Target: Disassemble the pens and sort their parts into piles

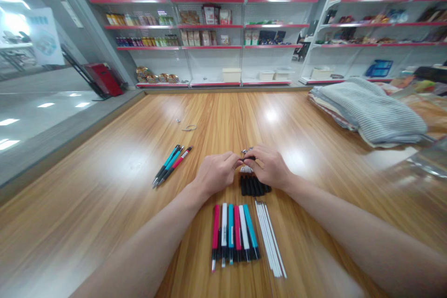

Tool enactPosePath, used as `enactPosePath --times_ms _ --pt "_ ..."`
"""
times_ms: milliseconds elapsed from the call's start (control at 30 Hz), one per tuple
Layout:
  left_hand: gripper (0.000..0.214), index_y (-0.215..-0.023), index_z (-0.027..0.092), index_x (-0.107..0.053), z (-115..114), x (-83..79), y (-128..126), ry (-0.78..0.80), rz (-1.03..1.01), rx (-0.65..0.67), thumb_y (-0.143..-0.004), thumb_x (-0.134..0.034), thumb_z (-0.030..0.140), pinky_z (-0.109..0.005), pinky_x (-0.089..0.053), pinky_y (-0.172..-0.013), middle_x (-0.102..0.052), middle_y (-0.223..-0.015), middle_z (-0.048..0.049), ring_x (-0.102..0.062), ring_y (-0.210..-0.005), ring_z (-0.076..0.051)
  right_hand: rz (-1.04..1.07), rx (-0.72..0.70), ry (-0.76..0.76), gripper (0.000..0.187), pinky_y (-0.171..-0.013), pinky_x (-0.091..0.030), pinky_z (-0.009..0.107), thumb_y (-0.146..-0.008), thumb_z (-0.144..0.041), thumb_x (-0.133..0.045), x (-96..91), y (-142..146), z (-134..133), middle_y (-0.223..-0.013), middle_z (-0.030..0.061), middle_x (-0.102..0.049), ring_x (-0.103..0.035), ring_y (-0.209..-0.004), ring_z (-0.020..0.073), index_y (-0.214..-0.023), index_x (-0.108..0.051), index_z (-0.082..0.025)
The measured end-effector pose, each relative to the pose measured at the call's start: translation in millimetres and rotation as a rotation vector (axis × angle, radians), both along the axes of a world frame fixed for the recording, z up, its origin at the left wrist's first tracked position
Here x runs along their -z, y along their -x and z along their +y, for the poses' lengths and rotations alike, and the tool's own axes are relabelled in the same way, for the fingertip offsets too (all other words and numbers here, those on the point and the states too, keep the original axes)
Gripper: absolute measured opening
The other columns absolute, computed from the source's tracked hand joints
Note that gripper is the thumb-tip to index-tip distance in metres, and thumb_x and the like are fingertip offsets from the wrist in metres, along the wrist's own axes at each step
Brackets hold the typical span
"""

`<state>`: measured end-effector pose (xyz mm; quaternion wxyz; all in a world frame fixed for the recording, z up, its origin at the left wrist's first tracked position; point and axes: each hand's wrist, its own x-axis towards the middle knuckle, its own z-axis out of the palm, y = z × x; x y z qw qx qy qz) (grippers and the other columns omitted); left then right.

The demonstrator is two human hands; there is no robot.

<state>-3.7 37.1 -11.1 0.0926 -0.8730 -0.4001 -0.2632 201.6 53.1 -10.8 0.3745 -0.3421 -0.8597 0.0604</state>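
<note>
Your left hand (214,173) and right hand (270,166) pinch a small black pen part (247,159)
Closed fingers meet over black plastic pen barrels (253,186) at 6 o'clock, long axes pointing toward you

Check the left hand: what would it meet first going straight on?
The left hand would probably meet the small black piece pinched at its fingertips, then the right hand; depth there is unclear.

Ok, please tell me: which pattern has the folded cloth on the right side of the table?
Grey and white stripes on the folded cloth, best seen in the head view.
</note>
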Motion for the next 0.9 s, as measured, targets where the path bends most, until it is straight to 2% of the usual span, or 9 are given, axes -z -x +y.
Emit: enactPosePath --times_ms 67,233,367,500,667,800,900 --pt "0.024 -0.090 0.018 -0.059 -0.4 -0.7 0.0 0.012 0.003 -0.015 -0.096 -0.039 0.029 -0.025 -0.036 -0.056 -0.065 -0.079 -0.0039 -0.060 -0.069 -0.015 0.035 -0.018 0.008 0.013 -0.074 -0.044 0.031 -0.088 -0.027 -0.056 -0.5 0.8 -0.7 -0.088 0.0065 -0.063 -0.057 -0.085 0.0192 -0.096 -0.061 -0.019" --pt "0.026 -0.088 0.018 -0.059 -1.3 -2.6 -0.3 0.027 -0.003 -0.021 -0.096 -0.038 0.031 -0.026 -0.036 -0.056 -0.065 -0.078 -0.0037 -0.060 -0.068 -0.015 0.128 0.004 0.020 0.012 -0.068 -0.045 0.030 -0.089 -0.028 -0.056 -0.9 1.2 -2.7 -0.081 0.0047 -0.062 -0.056 -0.076 0.0172 -0.095 -0.062 -0.020" --pt "0.026 -0.089 0.018 -0.059 -1.3 -2.4 -0.6 0.033 -0.036 -0.023 -0.097 -0.038 0.031 -0.025 -0.036 -0.057 -0.066 -0.080 -0.0040 -0.060 -0.069 -0.015 0.190 -0.029 0.042 0.025 -0.067 -0.047 0.029 -0.087 -0.026 -0.058 -0.7 1.0 -3.5 -0.091 0.0058 -0.062 -0.057 -0.080 0.0170 -0.111 -0.057 -0.020" --pt "0.027 -0.085 0.018 -0.058 -1.4 -2.4 -0.6 0.037 -0.026 -0.034 -0.096 -0.039 0.032 -0.026 -0.035 -0.057 -0.064 -0.077 -0.0035 -0.058 -0.067 -0.014 0.208 -0.027 0.074 0.020 -0.066 -0.047 0.028 -0.090 -0.023 -0.051 -0.1 0.1 -2.7 -0.087 0.0046 -0.063 -0.057 -0.077 0.0155 -0.109 -0.058 -0.020" --pt "0.026 -0.084 0.018 -0.058 -2.1 -3.4 -0.4 0.043 -0.037 -0.045 -0.096 -0.039 0.030 -0.025 -0.035 -0.057 -0.064 -0.078 -0.0036 -0.058 -0.067 -0.014 0.233 -0.051 0.102 0.041 -0.066 -0.047 0.028 -0.085 -0.021 -0.057 -0.1 -1.0 -3.2 -0.093 0.0057 -0.063 -0.057 -0.080 0.0167 -0.125 -0.048 -0.020" --pt "0.026 -0.085 0.018 -0.058 -2.6 -4.2 -0.4 0.046 -0.027 -0.050 -0.096 -0.038 0.031 -0.026 -0.035 -0.056 -0.064 -0.078 -0.0029 -0.058 -0.067 -0.014 0.222 -0.056 0.122 0.031 -0.067 -0.047 0.028 -0.089 -0.021 -0.052 0.2 -1.3 -3.1 -0.085 0.0044 -0.062 -0.057 -0.079 0.0165 -0.120 -0.053 -0.020" --pt "0.026 -0.085 0.018 -0.058 -2.6 -4.6 -0.5 0.053 -0.027 -0.054 -0.097 -0.038 0.031 -0.026 -0.036 -0.057 -0.063 -0.079 -0.0032 -0.057 -0.067 -0.014 0.227 -0.064 0.128 0.040 -0.065 -0.047 0.028 -0.086 -0.021 -0.055 1.1 -1.3 -2.5 -0.093 0.0060 -0.062 -0.057 -0.079 0.0165 -0.125 -0.049 -0.019"
